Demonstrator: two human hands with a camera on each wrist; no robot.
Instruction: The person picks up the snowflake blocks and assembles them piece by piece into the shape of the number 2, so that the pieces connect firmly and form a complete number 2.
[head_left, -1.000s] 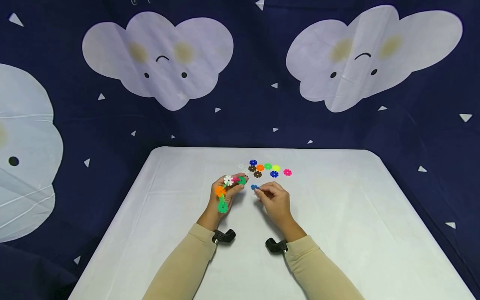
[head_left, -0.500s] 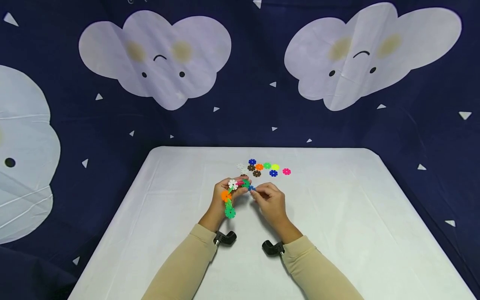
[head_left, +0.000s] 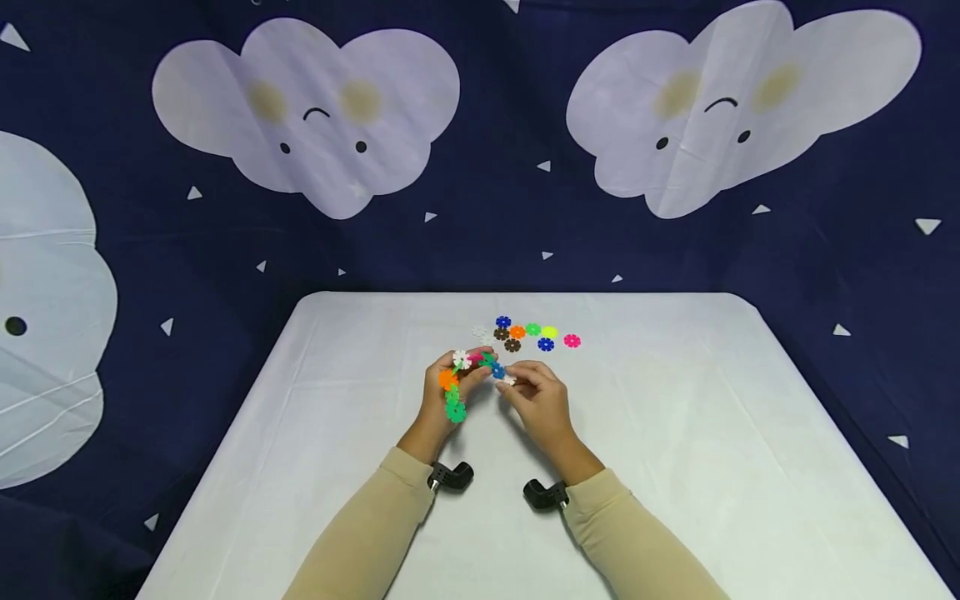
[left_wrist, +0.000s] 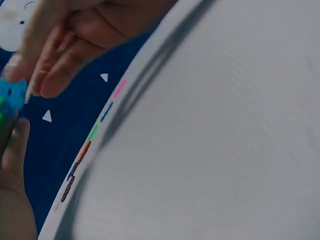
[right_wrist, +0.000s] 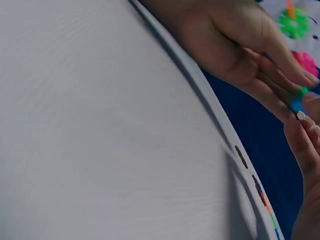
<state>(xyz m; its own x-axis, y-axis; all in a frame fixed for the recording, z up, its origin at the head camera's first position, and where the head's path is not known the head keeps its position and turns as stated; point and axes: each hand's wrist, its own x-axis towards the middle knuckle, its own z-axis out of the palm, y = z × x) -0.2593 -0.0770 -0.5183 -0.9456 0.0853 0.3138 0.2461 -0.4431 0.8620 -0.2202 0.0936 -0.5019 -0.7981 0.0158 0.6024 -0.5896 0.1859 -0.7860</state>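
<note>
My left hand (head_left: 433,402) holds a curved chain of interlocking flower-shaped plastic discs. Along it run a green end disc (head_left: 455,412), an orange disc (head_left: 448,380), a white disc (head_left: 461,359), a pink disc (head_left: 475,357) and another green disc (head_left: 487,359). At the chain's right end, a blue disc (head_left: 498,371) meets that green one between both hands' fingertips. My right hand (head_left: 546,408) pinches a white disc (head_left: 511,380) standing against the blue one. The right wrist view shows the blue piece (right_wrist: 297,104) partly hidden by fingers.
Several loose discs lie on the white table (head_left: 675,433) beyond my hands, among them a yellow disc (head_left: 550,332), a brown disc (head_left: 512,345) and a pink loose disc (head_left: 572,341). A dark blue cloth with clouds (head_left: 307,117) hangs behind the table.
My right hand has moved left, bringing the blue disc from a gap away up to the chain's green end. The fingers now pinch the white disc beside the blue one.
</note>
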